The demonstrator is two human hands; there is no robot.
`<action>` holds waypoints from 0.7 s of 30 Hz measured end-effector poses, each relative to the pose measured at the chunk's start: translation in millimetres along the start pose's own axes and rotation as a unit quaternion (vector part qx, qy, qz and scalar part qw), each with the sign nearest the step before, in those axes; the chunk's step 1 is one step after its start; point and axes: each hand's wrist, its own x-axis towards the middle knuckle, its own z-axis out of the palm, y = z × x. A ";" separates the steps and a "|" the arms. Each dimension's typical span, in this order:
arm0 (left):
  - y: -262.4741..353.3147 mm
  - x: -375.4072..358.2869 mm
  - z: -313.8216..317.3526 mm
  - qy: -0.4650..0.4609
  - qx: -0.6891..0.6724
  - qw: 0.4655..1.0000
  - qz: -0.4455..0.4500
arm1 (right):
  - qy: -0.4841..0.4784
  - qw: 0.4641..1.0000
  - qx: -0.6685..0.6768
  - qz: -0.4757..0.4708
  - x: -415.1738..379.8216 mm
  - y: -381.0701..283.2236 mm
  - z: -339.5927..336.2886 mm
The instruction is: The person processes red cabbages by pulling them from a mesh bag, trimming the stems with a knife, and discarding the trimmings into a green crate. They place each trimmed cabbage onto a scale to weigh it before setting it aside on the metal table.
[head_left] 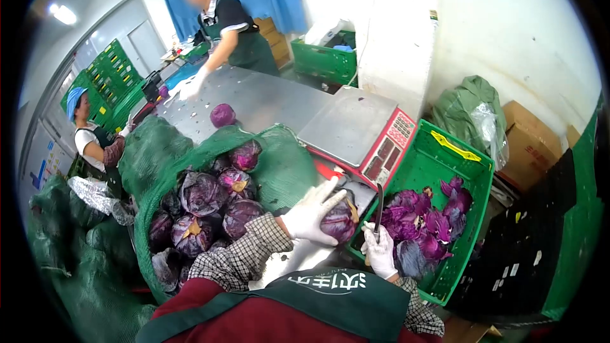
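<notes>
My left hand [312,215], in a white glove, has its fingers spread against the side of a purple cabbage [341,219] in front of my apron. Close by on the right, my right hand [380,249], also gloved, is wrapped round the handle of a knife [379,206] whose dark blade points upward. Left of my hands lies an open green mesh sack [145,219] full of purple cabbages [203,192]. To the right, a green crate [467,251] holds loose purple leaves [416,216].
A red-edged scale [349,124] stands on the metal table [267,98], with a single cabbage [222,115] left of it. One co-worker [235,32] leans over the far side; another [92,136] stands at left. Full green sacks [95,267] are at lower left.
</notes>
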 end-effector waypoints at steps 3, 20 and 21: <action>-29.1 -9.8 4.1 -0.006 -0.046 0.996 -0.071 | 0.027 1.000 -0.008 0.001 3.3 0.1 -2.6; 0.1 -21.5 2.0 0.061 -0.130 0.946 -0.290 | -0.103 0.985 0.105 0.090 27.6 -3.2 20.9; 4.0 -28.5 -9.6 0.048 -0.143 0.944 -0.292 | -0.116 0.977 0.125 0.124 14.9 -8.3 17.9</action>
